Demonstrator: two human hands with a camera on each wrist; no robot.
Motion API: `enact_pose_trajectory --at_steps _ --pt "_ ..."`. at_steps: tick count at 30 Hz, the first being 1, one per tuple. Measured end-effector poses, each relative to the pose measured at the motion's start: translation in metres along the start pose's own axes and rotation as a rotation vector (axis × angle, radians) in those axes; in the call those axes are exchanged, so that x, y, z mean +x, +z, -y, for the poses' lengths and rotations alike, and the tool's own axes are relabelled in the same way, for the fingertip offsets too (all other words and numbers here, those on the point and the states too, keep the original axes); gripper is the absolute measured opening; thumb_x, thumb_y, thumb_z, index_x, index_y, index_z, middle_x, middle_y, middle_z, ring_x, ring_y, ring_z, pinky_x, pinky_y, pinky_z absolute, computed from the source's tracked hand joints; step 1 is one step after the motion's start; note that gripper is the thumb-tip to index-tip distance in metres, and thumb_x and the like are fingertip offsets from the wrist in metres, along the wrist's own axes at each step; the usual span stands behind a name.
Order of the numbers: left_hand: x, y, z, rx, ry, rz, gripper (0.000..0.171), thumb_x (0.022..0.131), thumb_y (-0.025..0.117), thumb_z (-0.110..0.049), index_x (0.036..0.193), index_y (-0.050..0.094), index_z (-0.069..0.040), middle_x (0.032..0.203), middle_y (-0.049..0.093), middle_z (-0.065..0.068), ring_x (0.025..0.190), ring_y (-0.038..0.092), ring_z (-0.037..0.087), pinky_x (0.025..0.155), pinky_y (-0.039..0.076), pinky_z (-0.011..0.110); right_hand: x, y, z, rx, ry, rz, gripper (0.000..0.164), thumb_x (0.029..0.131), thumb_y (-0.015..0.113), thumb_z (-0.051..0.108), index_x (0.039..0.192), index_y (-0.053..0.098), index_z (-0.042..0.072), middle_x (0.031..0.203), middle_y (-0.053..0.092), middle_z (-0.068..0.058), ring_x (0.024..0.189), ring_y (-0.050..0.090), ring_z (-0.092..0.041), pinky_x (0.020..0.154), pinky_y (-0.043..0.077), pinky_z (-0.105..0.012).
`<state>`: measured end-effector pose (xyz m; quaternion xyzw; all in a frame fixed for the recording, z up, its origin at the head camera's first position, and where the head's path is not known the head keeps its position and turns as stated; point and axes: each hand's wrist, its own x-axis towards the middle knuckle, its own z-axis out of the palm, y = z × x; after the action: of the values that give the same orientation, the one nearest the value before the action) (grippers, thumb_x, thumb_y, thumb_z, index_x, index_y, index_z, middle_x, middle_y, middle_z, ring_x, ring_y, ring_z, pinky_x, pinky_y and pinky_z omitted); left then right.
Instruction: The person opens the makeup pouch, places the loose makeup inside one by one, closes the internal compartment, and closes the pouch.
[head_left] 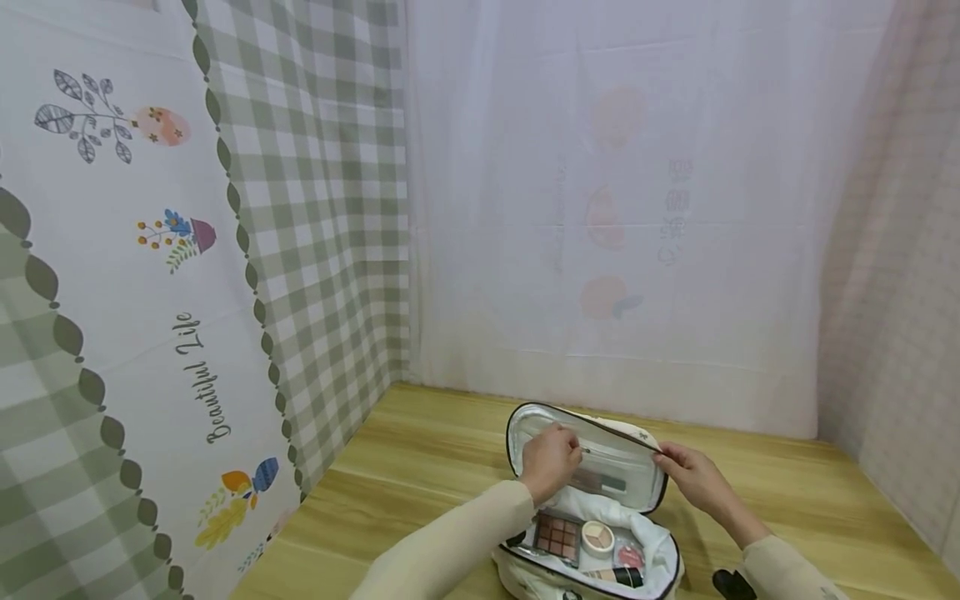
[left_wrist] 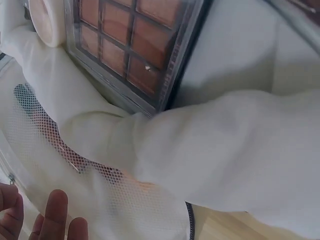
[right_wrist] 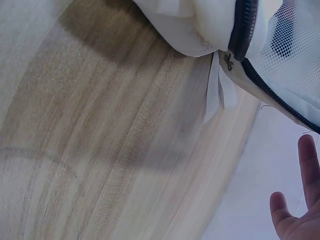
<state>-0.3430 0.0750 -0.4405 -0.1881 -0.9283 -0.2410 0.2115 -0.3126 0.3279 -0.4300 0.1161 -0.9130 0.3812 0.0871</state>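
A white soft cosmetic bag (head_left: 517, 575) with dark zipper edging stands with its lid (head_left: 626, 487) raised. My left hand (head_left: 551, 460) is at the lid's inner mesh pocket (left_wrist: 95, 200), its thumb and a finger pinching at the pocket's small zipper pull (left_wrist: 12, 178). Behind the mesh lie slim items, partly hidden. My right hand (head_left: 697, 479) holds the lid's upper right edge between thumb and fingers; in the right wrist view, fingers (right_wrist: 308, 162) reach that edge. Inside the bag sit a brown-toned makeup palette (head_left: 557, 537), a round three-colour compact (head_left: 597, 539) and a black-capped tube (head_left: 626, 577).
A pinkish item (head_left: 628, 556) lies by the compact in the bag. The bag stands on a wooden table (head_left: 442, 442). A black object (head_left: 732, 585) is beside the right sleeve. Printed curtains (head_left: 315, 208) enclose the table at the left, back and right.
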Motion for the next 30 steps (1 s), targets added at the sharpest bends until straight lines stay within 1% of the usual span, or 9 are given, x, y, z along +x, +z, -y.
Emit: enact_pose_trajectory --at_steps 5,11,14,18,22,27,30 --pt "0.003 -0.005 0.009 0.001 -0.006 -0.018 0.014 0.089 0.068 -0.021 0.075 0.069 -0.021 0.079 0.059 -0.010 0.059 0.050 0.005 0.048 0.039 0.023 0.002 -0.001 0.000 0.001 -0.016 -0.023 0.020 0.101 0.058 0.014 0.112 0.067 0.000 0.097 0.068 -0.006 0.085 0.055 -0.012 0.073 0.046 -0.031" --pt "0.003 -0.009 0.018 0.001 -0.012 -0.022 0.015 0.091 0.068 -0.022 0.076 0.068 -0.022 0.085 0.063 -0.009 0.063 0.052 0.004 0.052 0.041 0.022 0.002 -0.001 -0.001 0.001 -0.019 -0.032 0.017 0.101 0.058 0.013 0.109 0.067 0.001 0.094 0.068 -0.005 0.083 0.055 -0.012 0.072 0.045 -0.030" --pt "0.001 -0.010 0.021 -0.005 -0.005 -0.029 0.015 0.090 0.069 -0.021 0.075 0.067 -0.021 0.084 0.064 -0.008 0.064 0.053 0.004 0.052 0.041 0.021 0.001 -0.001 0.000 0.004 -0.009 -0.028 0.018 0.101 0.058 0.012 0.109 0.068 0.000 0.095 0.069 -0.006 0.084 0.056 -0.012 0.074 0.046 -0.031" --pt "-0.001 -0.011 0.026 0.008 -0.018 -0.056 0.015 0.090 0.070 -0.022 0.075 0.068 -0.022 0.083 0.063 -0.009 0.065 0.054 0.004 0.051 0.040 0.023 -0.001 -0.001 0.001 -0.002 -0.005 -0.026 0.020 0.100 0.058 0.013 0.111 0.068 -0.001 0.097 0.069 -0.007 0.087 0.057 -0.012 0.075 0.047 -0.033" --pt "-0.001 -0.012 0.034 0.023 -0.025 -0.082 0.015 0.088 0.069 -0.021 0.073 0.066 -0.022 0.082 0.063 -0.009 0.063 0.054 0.006 0.049 0.039 0.025 0.000 -0.001 0.001 -0.024 -0.005 -0.030 0.020 0.101 0.058 0.014 0.112 0.067 0.000 0.098 0.069 -0.007 0.086 0.056 -0.013 0.074 0.046 -0.033" --pt "-0.003 -0.015 0.043 0.011 -0.031 -0.091 0.015 0.087 0.068 -0.019 0.072 0.066 -0.021 0.077 0.061 -0.008 0.058 0.052 0.008 0.047 0.038 0.026 0.000 -0.001 0.000 -0.027 -0.013 -0.026 0.019 0.101 0.058 0.014 0.111 0.068 0.000 0.096 0.069 -0.007 0.084 0.056 -0.014 0.072 0.045 -0.032" --pt "-0.004 -0.016 0.049 0.013 -0.048 -0.101 0.013 0.086 0.068 -0.019 0.074 0.068 -0.021 0.077 0.058 -0.007 0.060 0.053 0.009 0.048 0.039 0.026 0.001 -0.001 0.000 -0.036 -0.021 -0.031 0.020 0.101 0.058 0.014 0.111 0.068 0.000 0.096 0.069 -0.007 0.084 0.056 -0.014 0.072 0.046 -0.033"
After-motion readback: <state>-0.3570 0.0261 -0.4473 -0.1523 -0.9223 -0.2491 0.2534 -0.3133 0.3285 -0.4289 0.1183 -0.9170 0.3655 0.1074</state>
